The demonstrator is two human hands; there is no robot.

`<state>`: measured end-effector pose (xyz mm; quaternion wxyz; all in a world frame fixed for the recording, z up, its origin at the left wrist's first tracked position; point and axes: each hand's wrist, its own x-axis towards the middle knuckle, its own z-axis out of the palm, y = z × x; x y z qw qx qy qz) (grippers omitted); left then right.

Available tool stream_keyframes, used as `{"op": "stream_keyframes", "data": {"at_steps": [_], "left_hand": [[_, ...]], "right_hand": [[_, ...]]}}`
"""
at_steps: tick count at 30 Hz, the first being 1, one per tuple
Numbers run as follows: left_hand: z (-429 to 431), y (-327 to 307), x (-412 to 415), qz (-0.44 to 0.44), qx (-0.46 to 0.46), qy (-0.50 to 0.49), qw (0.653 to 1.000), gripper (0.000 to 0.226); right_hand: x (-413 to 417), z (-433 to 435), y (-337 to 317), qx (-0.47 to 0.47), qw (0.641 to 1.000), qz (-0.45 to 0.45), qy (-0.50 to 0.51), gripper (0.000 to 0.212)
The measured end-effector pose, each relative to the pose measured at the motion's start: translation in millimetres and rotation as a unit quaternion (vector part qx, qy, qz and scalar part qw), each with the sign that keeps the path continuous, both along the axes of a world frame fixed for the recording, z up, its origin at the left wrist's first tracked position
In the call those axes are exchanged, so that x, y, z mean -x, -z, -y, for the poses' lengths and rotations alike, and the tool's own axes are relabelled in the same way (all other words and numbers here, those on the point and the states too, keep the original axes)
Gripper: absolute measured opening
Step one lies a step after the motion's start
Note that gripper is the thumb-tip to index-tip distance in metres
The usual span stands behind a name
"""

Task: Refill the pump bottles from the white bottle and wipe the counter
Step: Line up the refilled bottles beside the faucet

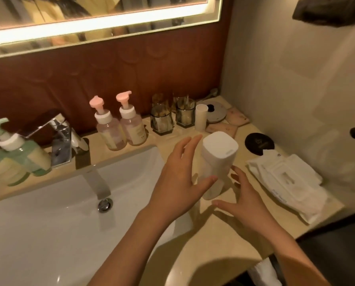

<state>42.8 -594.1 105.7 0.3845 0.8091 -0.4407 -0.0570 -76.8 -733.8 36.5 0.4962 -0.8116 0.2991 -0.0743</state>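
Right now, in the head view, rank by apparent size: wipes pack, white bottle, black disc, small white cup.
1. wipes pack
2. white bottle, though near the camera
3. black disc and small white cup look alike; unranked

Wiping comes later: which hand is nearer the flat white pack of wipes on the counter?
Right. The right hand is just left of the flat white wipes pack; the left hand is farther, beyond the tall white bottle.

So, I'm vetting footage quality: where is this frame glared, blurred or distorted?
Head view: the mirror light strip is blown out; the reflection above is smeared; the green bottles at the left edge are soft; counter edges bow from the wide lens; the left hand and right hand shadow the counter by the white bottle.
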Motion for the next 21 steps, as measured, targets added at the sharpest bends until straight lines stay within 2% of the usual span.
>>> {"op": "stream_keyframes", "data": {"at_steps": [2,5,11,21], "left_hand": [[16.4,1.3,7.8,0.016,0.009,-0.012,1.0,0.084],[33.7,8.0,14.0,0.035,0.005,-0.03,0.999,0.084],[55.8,24.7,15.1,0.007,0.017,-0.112,0.994,0.078],[70.3,23.6,-61.4,0.0,0.03,-0.163,0.986,0.074]], "right_hand": [[-11.1,12.4,6.2,-0.02,0.999,0.034,-0.022,0.105],[-28.0,27.4,17.6,-0.015,0.997,0.055,-0.054,0.109],[-53.3,43.7,33.4,-0.038,0.989,0.069,-0.124,0.089],[-145.1,53.0,29.9,-0.005,0.987,0.047,-0.152,0.089]]}}
